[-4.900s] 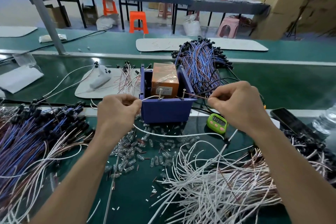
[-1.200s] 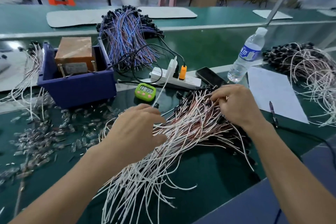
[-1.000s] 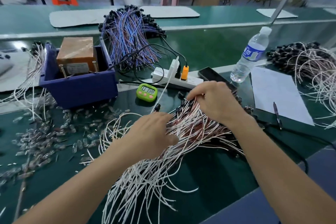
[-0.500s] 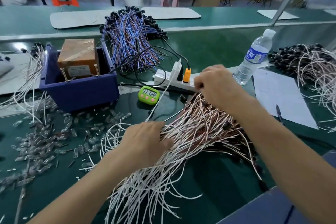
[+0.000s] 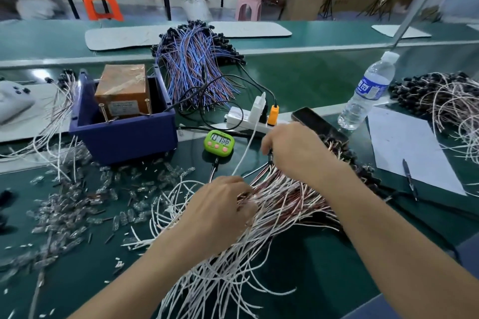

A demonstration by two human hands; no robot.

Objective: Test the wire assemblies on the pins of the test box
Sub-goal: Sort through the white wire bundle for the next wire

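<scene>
A big pile of white and brown wire assemblies with black ends lies on the green bench in front of me. My left hand rests on the pile's near left side, fingers curled into the wires. My right hand is at the pile's far end and pinches the black end of one wire. The test box, a blue bin holding a brown taped block with two upright metal pins, stands at the left, apart from both hands.
A green timer, a white power strip, a phone and a water bottle lie beyond the pile. Blue wire bundle behind the box. Clear plastic caps litter the left. Paper and pen at right.
Since the test at the box, I turned right to the pile. In the last second my right hand slid left along the pile's far end; my left hand stayed on the wires.
</scene>
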